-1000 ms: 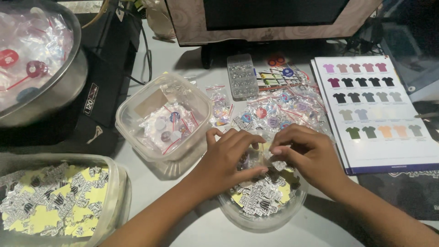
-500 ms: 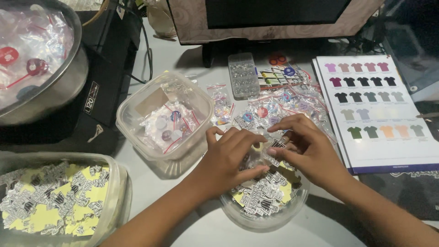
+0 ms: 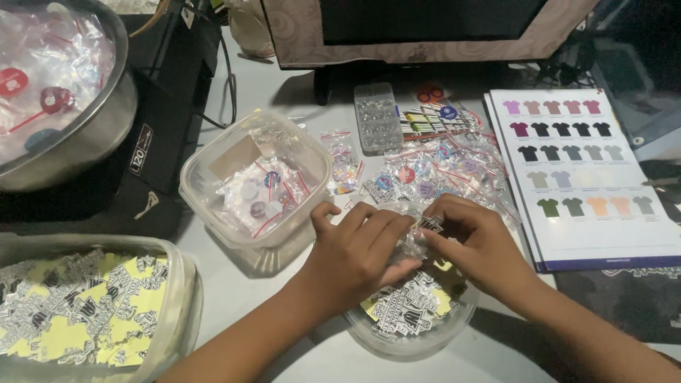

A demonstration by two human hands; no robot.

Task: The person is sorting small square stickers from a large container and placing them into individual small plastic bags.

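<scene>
Small clear packet (image 3: 413, 240) pinched between left hand (image 3: 355, 252) and right hand (image 3: 477, 245), both grasping it, fingertips meeting at centre. Packet sits directly above round clear tub (image 3: 418, 340) of printed stickers on bench (image 3: 284, 92); hands equally near. Loose badge packets (image 3: 440, 174) lie just beyond.

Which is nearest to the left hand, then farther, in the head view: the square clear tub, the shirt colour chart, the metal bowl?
1. Square clear tub, just left of the left hand.
2. Shirt colour chart, far right.
3. Metal bowl, far upper left.
</scene>
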